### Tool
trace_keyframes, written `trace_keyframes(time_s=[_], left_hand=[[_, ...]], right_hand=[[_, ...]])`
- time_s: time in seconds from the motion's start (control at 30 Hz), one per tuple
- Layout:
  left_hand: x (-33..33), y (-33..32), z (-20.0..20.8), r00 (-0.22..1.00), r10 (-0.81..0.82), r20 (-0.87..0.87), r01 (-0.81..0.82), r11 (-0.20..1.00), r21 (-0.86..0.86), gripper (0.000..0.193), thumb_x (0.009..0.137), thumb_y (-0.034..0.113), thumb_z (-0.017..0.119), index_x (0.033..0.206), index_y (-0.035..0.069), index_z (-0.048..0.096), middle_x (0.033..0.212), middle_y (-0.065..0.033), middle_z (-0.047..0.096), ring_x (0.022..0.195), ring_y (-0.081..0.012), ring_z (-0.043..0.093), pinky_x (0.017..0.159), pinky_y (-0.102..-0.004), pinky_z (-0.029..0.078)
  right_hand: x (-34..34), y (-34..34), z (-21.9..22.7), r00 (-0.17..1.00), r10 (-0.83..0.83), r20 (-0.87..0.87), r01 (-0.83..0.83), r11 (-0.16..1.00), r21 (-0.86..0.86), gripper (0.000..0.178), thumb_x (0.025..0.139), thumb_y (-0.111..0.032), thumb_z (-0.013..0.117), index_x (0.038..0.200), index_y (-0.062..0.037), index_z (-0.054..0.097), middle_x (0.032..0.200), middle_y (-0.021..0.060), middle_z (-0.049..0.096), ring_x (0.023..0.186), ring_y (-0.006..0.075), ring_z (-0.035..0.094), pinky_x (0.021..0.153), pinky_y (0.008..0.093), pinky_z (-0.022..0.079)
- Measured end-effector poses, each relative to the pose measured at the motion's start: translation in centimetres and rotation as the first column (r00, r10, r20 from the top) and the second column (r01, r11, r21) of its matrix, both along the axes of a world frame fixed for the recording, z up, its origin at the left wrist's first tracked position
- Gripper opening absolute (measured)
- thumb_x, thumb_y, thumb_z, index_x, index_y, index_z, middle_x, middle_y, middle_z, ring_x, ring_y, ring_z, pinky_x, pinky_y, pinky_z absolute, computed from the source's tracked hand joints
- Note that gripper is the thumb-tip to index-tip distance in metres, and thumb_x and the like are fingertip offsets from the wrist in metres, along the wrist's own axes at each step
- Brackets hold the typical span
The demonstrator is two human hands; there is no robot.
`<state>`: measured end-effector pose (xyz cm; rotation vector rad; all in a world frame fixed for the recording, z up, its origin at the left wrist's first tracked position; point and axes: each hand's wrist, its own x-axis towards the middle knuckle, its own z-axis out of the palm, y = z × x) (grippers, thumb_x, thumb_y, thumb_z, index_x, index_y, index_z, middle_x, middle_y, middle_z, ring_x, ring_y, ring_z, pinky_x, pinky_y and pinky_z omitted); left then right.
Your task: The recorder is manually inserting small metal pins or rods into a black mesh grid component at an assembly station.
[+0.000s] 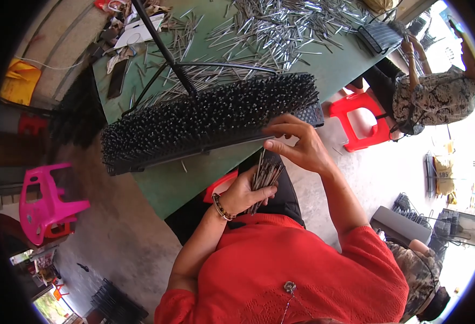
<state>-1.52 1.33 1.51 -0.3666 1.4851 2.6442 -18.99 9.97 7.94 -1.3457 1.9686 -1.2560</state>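
Observation:
My left hand [244, 193] is closed around a bundle of thin metal rods [269, 174], held upright close to my body. Just above the bundle is my right hand [302, 147], its thumb and fingers apart, with no rod visibly gripped. Its fingertips are at the near edge of a long black block [210, 116] densely covered with bristle-like points. Whether they touch it I cannot tell. The block rests across the green table [167, 189], and a black metal frame [164, 48] rises from behind it.
Many loose metal rods [281, 32] cover the far table. A dark phone-like slab [117, 78] lies at its left. A pink stool [45, 202] is left, a red stool [359, 121] right. Another person [437, 100] works at the right corner beside a smaller black block [379, 36].

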Motion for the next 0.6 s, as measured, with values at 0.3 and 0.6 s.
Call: trace_keyframes(time_s=[0.3,0.6], left_hand=[[-1.6,0.7,0.1,0.999,-0.04,0.024,0.041,0.998,-0.038,0.028,0.083,0.008,0.062,0.108,0.003,0.049,0.086,-0.0019,0.058,0.064,-0.0073,0.055,0.054,-0.0208,0.047],[-2.1,1.6,-1.2,0.994,-0.034,0.106,0.018,0.989,0.15,0.033,0.085,0.008,0.059,0.114,0.0,0.048,0.09,-0.003,0.057,0.073,-0.0078,0.055,0.058,-0.0207,0.047]], right_hand=[[-0.8,1.8,-1.3,0.946,-0.124,0.3,0.127,0.992,0.008,0.02,0.087,-0.018,0.059,0.089,0.0017,0.063,0.076,0.0041,0.063,0.072,0.0077,0.056,0.065,0.025,0.046],[-4.6,0.9,-1.8,0.921,-0.391,0.006,0.38,0.891,-0.247,0.014,0.084,-0.008,0.061,0.091,0.0029,0.062,0.076,0.0101,0.065,0.07,0.0111,0.061,0.064,0.0249,0.048]])
